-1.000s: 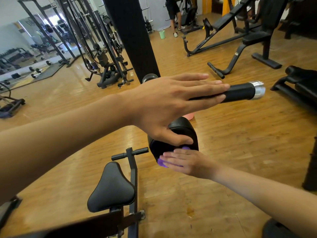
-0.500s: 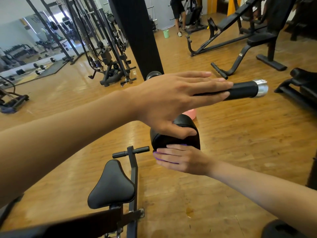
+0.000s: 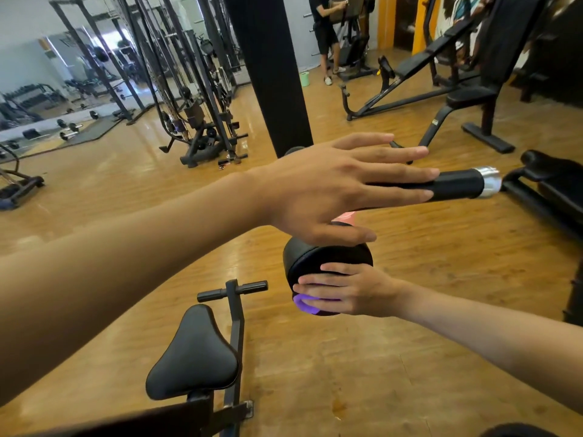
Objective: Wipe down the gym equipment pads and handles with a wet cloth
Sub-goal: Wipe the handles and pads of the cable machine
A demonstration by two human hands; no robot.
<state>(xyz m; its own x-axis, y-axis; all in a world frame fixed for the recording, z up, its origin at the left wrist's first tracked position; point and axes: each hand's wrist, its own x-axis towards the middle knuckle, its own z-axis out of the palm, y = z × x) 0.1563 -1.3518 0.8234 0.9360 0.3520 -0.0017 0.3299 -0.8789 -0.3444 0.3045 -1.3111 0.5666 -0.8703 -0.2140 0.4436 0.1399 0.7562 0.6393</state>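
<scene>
Purple cloth (image 3: 304, 305): only a small fold shows, pinned against the flat end face of the black roller pad (image 3: 318, 257), lower edge of that face. Most of the cloth is hidden under the right hand (image 3: 353, 288). The right hand's fingers lie fairly straight and together, pressing the cloth flat onto the pad, not clenched around it.

Left hand (image 3: 328, 187): released, fingers straight and spread, grasping nothing. The thumb lies on the top curve of the roller pad, looks like steadying. The fingers cross over the black grip handle (image 3: 457, 186) with the chrome end cap (image 3: 489, 181); cannot tell if they touch it or hover just above.

Progress, as a judgement: wipe in hand on the roller pad's end face. No wet sheen is readable on the pad, so how much of it is done cannot be told. The grip handle is probably still left, as are the saddle-shaped seat pad (image 3: 192, 357) below left and the short crossbar handle (image 3: 233, 287) on its post. Early to middle of this machine.

Around: a pink object (image 3: 345, 217) peeks out behind the pad, unclear what. Wooden floor (image 3: 410, 357) with a small dark stain near the bottom. Farther off are an incline bench (image 3: 441, 58), a cable machine (image 3: 195, 115), a green bucket (image 3: 304, 78) and a person (image 3: 325, 29) standing at the far wall.
</scene>
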